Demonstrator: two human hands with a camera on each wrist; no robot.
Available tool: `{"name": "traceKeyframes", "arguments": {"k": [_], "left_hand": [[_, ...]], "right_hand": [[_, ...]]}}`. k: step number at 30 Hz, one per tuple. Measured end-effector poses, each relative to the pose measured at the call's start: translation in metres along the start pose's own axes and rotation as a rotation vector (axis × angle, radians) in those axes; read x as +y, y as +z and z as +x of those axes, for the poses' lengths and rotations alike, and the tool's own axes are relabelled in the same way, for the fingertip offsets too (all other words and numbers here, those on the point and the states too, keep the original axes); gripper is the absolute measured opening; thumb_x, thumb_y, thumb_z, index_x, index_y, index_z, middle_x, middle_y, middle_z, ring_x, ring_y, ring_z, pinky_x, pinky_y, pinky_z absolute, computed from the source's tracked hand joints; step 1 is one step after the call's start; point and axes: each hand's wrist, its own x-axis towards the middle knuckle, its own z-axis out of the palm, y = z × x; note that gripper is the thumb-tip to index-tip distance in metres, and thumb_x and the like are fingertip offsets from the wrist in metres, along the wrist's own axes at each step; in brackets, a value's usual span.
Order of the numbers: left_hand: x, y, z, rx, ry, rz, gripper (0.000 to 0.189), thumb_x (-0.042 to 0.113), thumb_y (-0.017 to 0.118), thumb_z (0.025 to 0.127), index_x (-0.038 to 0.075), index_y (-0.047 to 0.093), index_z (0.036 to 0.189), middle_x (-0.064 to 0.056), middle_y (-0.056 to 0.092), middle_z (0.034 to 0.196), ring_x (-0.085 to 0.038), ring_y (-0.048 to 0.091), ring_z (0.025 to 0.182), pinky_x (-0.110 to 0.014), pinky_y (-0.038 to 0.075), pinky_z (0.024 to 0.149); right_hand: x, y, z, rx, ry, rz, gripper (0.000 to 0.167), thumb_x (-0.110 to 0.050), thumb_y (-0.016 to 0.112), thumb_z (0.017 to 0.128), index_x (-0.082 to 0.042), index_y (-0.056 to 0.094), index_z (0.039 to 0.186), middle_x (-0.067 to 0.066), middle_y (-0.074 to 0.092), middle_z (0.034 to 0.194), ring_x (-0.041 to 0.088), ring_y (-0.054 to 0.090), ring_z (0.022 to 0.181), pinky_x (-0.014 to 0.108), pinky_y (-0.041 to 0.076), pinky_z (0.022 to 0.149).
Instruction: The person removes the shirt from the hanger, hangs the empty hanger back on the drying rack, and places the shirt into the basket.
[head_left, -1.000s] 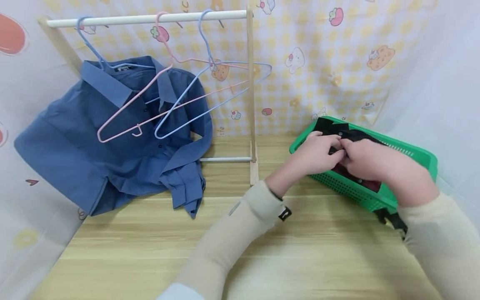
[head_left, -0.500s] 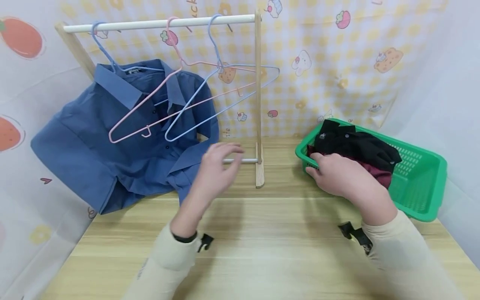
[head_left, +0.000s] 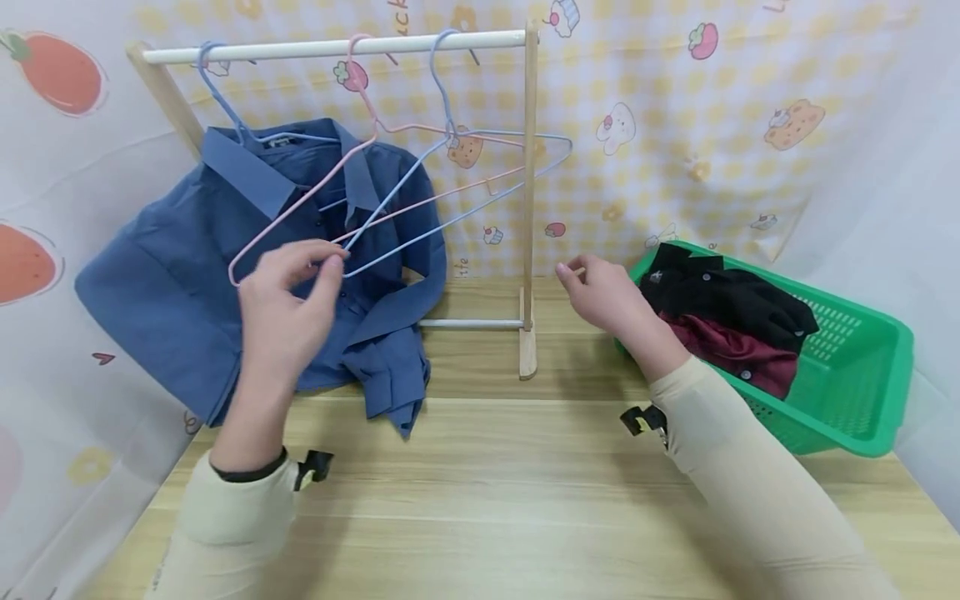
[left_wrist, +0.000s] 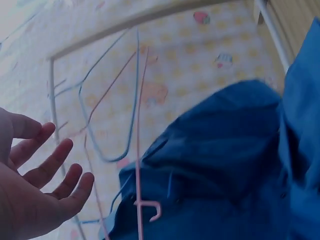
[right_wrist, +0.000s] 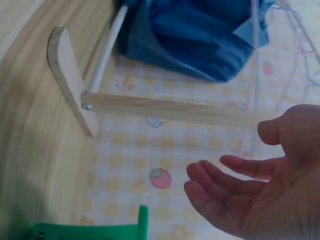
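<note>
A blue collared shirt (head_left: 180,258) hangs from a blue hanger at the left of the rack. Before it hang a bare pink hanger (left_wrist: 139,175) and another bare blue hanger (head_left: 447,108). My left hand (head_left: 279,308) is raised in front of these hangers, fingers loosely bent and holding nothing; the left wrist view shows a gap between it and them. Between rack and basket, my right hand (head_left: 609,296) hovers with relaxed fingers and nothing in them. Folded black (head_left: 750,300) and dark red (head_left: 772,371) garments lie in the green basket (head_left: 902,375).
The clothes rack has a white top rail (head_left: 300,50) and a wooden right post (head_left: 529,208) standing on a wooden foot (head_left: 528,354). A wooden tabletop (head_left: 465,500) stretches across the front. Behind hangs a yellow checked cloth (head_left: 660,108) with cartoon prints.
Both hands have left the clothes in the basket. The left hand has swung far left to the hangers; the right hand has moved left, just off the basket's near end.
</note>
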Motion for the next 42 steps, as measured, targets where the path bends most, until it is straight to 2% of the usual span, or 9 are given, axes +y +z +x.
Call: {"name": "traceKeyframes", "arguments": {"k": [5, 10, 14, 17, 20, 28, 32, 37, 42], "left_hand": [[-0.008, -0.027, 0.026, 0.128, -0.040, 0.098, 0.022, 0.016, 0.064, 0.104, 0.010, 0.084, 0.109, -0.006, 0.080, 0.113, 0.010, 0.052, 0.105, -0.006, 0.048, 0.088], [-0.025, -0.046, 0.053, 0.210, -0.103, 0.252, 0.033, 0.026, 0.056, 0.106, 0.009, 0.083, 0.113, -0.010, 0.079, 0.118, 0.019, 0.039, 0.099, -0.014, 0.044, 0.096], [-0.036, -0.052, 0.063, 0.192, -0.138, 0.322, 0.039, 0.029, 0.053, 0.107, 0.004, 0.079, 0.120, -0.015, 0.075, 0.129, 0.005, 0.040, 0.101, -0.037, 0.038, 0.109], [-0.041, -0.053, 0.065, 0.171, -0.153, 0.372, 0.041, 0.030, 0.052, 0.107, 0.002, 0.075, 0.127, -0.018, 0.068, 0.139, -0.017, 0.052, 0.119, -0.049, 0.037, 0.113], [-0.046, -0.057, 0.068, 0.166, -0.180, 0.434, 0.044, 0.031, 0.051, 0.108, 0.003, 0.069, 0.137, -0.019, 0.059, 0.149, -0.034, 0.044, 0.144, -0.054, 0.039, 0.117], [-0.062, -0.072, 0.074, 0.094, -0.342, 0.571, 0.054, 0.031, 0.043, 0.110, 0.003, 0.051, 0.155, -0.021, 0.047, 0.163, -0.041, 0.033, 0.155, -0.067, 0.019, 0.129], [-0.072, -0.077, 0.078, 0.036, -0.416, 0.626, 0.057, 0.034, 0.039, 0.111, 0.003, 0.046, 0.159, -0.027, 0.047, 0.162, -0.049, 0.035, 0.154, -0.076, 0.009, 0.127], [-0.079, -0.080, 0.084, -0.037, -0.475, 0.684, 0.060, 0.035, 0.034, 0.112, 0.001, 0.040, 0.161, -0.031, 0.046, 0.161, -0.054, 0.037, 0.151, -0.075, 0.021, 0.122], [-0.086, -0.087, 0.087, -0.113, -0.484, 0.724, 0.057, 0.032, 0.032, 0.114, -0.001, 0.043, 0.159, -0.035, 0.047, 0.156, -0.056, 0.038, 0.148, -0.075, 0.028, 0.119]], "right_hand": [[-0.008, 0.007, 0.022, -0.007, -0.023, 0.023, 0.066, -0.050, 0.033, 0.115, 0.000, 0.042, 0.158, 0.024, 0.062, 0.145, 0.040, 0.059, 0.138, 0.057, 0.048, 0.114], [-0.012, 0.014, 0.039, -0.010, -0.096, 0.090, 0.067, -0.045, 0.034, 0.116, 0.002, 0.031, 0.163, 0.027, 0.043, 0.164, 0.042, 0.046, 0.151, 0.058, 0.040, 0.123], [-0.015, 0.019, 0.048, -0.022, -0.132, 0.183, 0.071, -0.046, 0.033, 0.116, -0.001, 0.017, 0.168, 0.027, 0.030, 0.170, 0.043, 0.042, 0.153, 0.057, 0.038, 0.125], [-0.016, 0.021, 0.052, -0.016, -0.145, 0.240, 0.072, -0.046, 0.031, 0.116, -0.003, 0.011, 0.169, 0.026, 0.028, 0.170, 0.042, 0.045, 0.151, 0.057, 0.041, 0.122], [-0.016, 0.022, 0.057, -0.007, -0.166, 0.280, 0.073, -0.049, 0.029, 0.116, -0.003, 0.010, 0.169, 0.025, 0.030, 0.169, 0.042, 0.045, 0.150, 0.057, 0.043, 0.120], [-0.020, 0.031, 0.074, -0.002, -0.215, 0.363, 0.077, -0.054, 0.026, 0.114, 0.001, 0.017, 0.167, 0.027, 0.034, 0.168, 0.045, 0.036, 0.157, 0.055, 0.035, 0.128], [-0.024, 0.035, 0.077, 0.020, -0.222, 0.382, 0.064, -0.052, 0.026, 0.115, 0.002, 0.037, 0.149, 0.028, 0.045, 0.157, 0.045, 0.049, 0.148, 0.057, 0.045, 0.120], [-0.021, 0.037, 0.080, 0.084, -0.234, 0.489, 0.043, -0.047, 0.034, 0.115, -0.006, 0.048, 0.111, 0.024, 0.060, 0.125, 0.041, 0.064, 0.130, 0.050, 0.054, 0.106], [-0.015, 0.040, 0.083, 0.138, -0.219, 0.595, 0.035, -0.041, 0.050, 0.113, -0.007, 0.057, 0.106, 0.019, 0.066, 0.108, 0.034, 0.070, 0.112, 0.046, 0.058, 0.095]]}}
